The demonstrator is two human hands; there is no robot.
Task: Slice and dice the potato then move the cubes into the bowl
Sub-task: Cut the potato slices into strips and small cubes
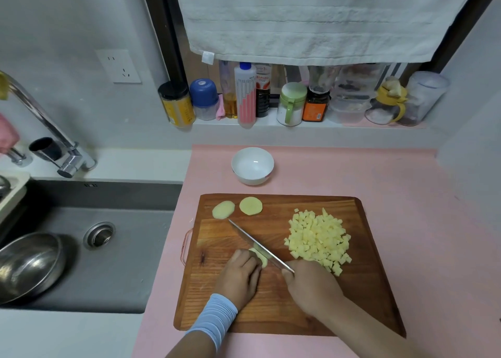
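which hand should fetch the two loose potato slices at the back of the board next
Likely left. The left hand is on the same side as the slices and only holds a potato piece; the right hand grips the knife, next to the cubes.

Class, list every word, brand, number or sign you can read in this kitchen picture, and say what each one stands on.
Nothing here can be read with certainty.
On the dark sauce bottle: red script on a white label, too blurred to read.
On the orange-labelled jar: print too small.
On the yellow jar: print too blurred.
On the pink-and-white bottle: scale marks, no legible numbers.
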